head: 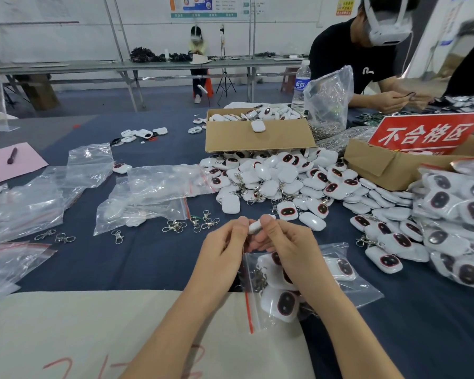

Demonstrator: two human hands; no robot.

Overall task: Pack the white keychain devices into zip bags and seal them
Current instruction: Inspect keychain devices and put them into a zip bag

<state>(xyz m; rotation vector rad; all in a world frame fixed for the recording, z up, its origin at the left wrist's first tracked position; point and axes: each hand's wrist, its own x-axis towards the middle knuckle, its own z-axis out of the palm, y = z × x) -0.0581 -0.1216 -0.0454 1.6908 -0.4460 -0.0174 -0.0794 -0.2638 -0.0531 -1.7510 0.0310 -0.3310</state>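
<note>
Both hands meet at the near middle of the table. The left hand [225, 250] and right hand [288, 246] each pinch one small white plastic keychain device [255, 227] between thumb and curled fingers, just above a clear zip bag with a red seal strip [359, 288]. The bag lies on the dark blue tablecloth [137, 258] with several devices inside (can't tell if it's sealed). A big loose pile of white devices [285, 176] sits farther back, in front of a brown cardboard box [257, 138]. Empty clear bags [159, 184] and silver metal clasps [192, 224] lie to the left.
</note>
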